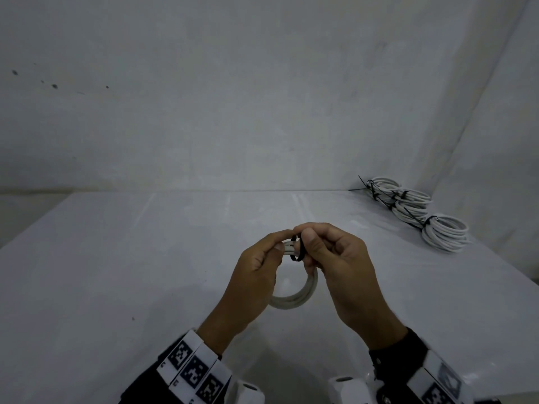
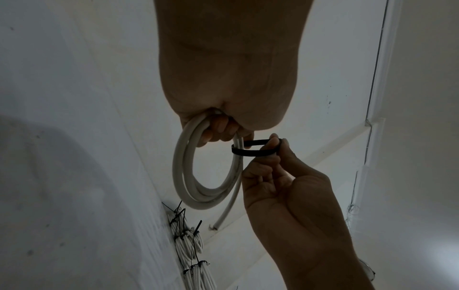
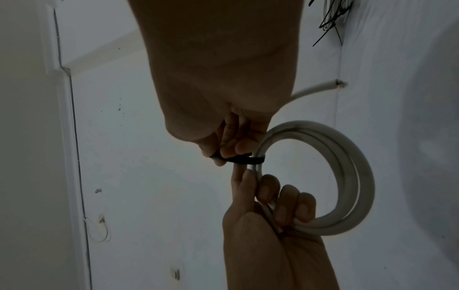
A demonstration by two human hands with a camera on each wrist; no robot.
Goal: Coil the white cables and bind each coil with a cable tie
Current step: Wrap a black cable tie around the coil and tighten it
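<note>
The left hand (image 1: 253,266) has its fingers curled round a white cable coil (image 1: 294,298) and holds it up above the grey surface (image 1: 116,272). It squeezes the loops together so they do not spring apart. One loose cable end (image 2: 224,215) hangs out of the coil.

The right hand (image 1: 335,258) pinches a black cable tie (image 1: 299,249) between thumb and finger. The tie goes round the loops just beside the left fingers (image 3: 267,188), and it is a wide, loose loop. I think the tie is not pulled tight yet. The next job looks like pulling it snug so the coil stays round.

At the far right of the surface lie tied coils (image 1: 420,211) in a pile. They are well away from the hands, probably so they do not get in the way.
</note>
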